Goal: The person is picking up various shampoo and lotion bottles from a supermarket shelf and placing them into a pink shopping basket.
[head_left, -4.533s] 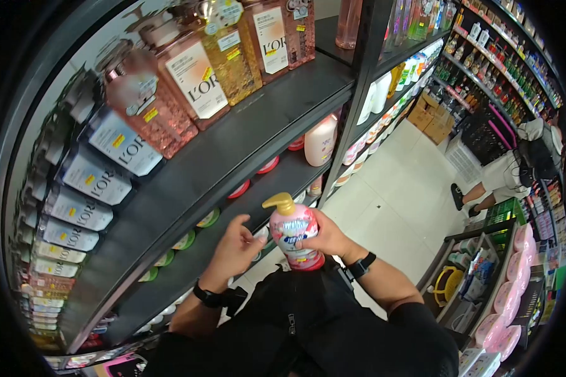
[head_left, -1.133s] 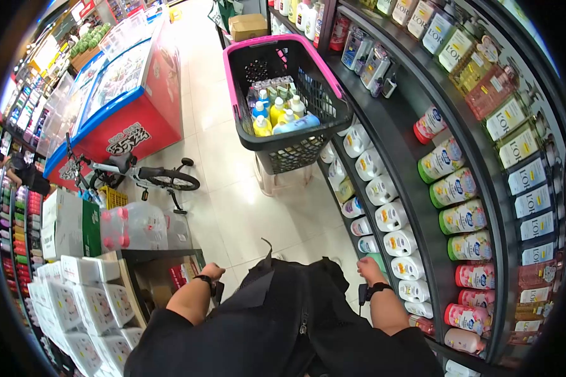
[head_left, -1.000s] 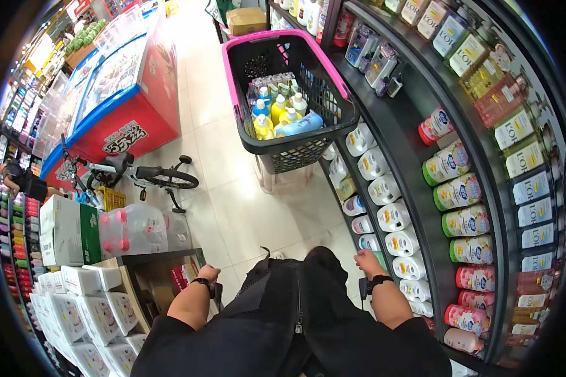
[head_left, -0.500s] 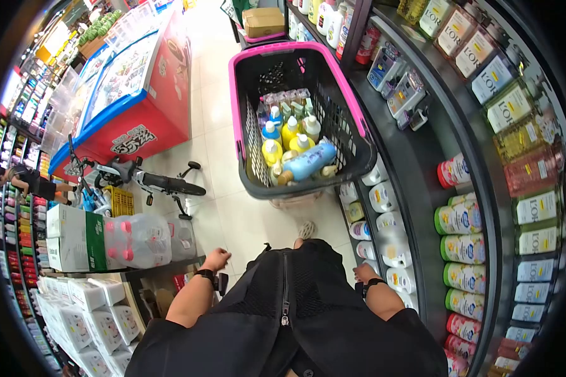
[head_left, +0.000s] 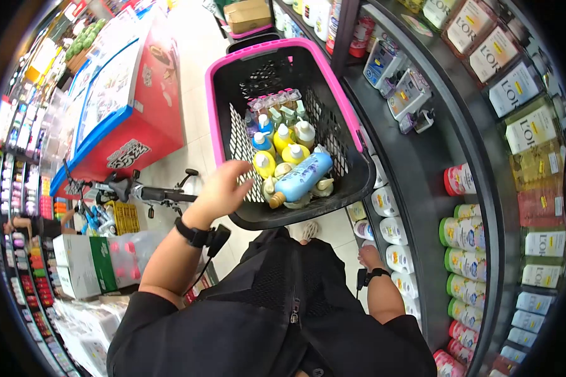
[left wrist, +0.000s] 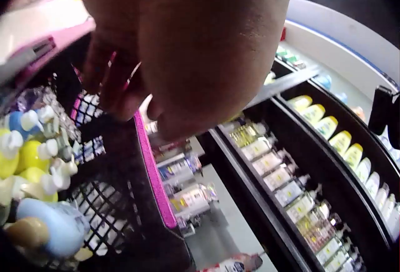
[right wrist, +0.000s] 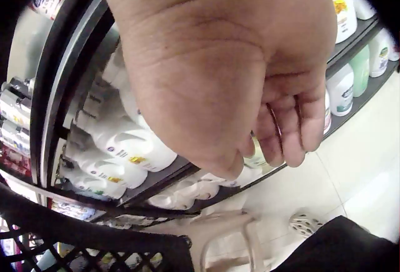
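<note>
A black basket with a pink rim (head_left: pixel 217 135) stands in front of the body in the head view. Inside lie a light-blue bottle (head_left: pixel 303 178) on its side and several yellow pump bottles (head_left: pixel 264 163). My left hand (head_left: pixel 222 193) is raised at the basket's near left corner, fingers loosely bent, holding nothing; whether it touches the basket I cannot tell. The left wrist view shows this hand (left wrist: pixel 181 47) above the basket. My right hand (head_left: pixel 371 256) hangs low beside the shelf, empty. In the right wrist view its fingers (right wrist: pixel 290 128) hang loosely.
Shelves on the right hold green-capped tubs (head_left: pixel 464 234), white bottles (head_left: pixel 393 231) and labelled pump bottles (head_left: pixel 525 133). At the left stand a red freezer (head_left: pixel 151 94), a bicycle (head_left: pixel 160 193) and a white-green carton (head_left: pixel 85 264). A pale stool (right wrist: pixel 231 237) stands under the basket.
The basket appears closer and larger than before. My left hand has risen from beside the body up to the basket's near left corner. The right hand stays low near the shelf.
</note>
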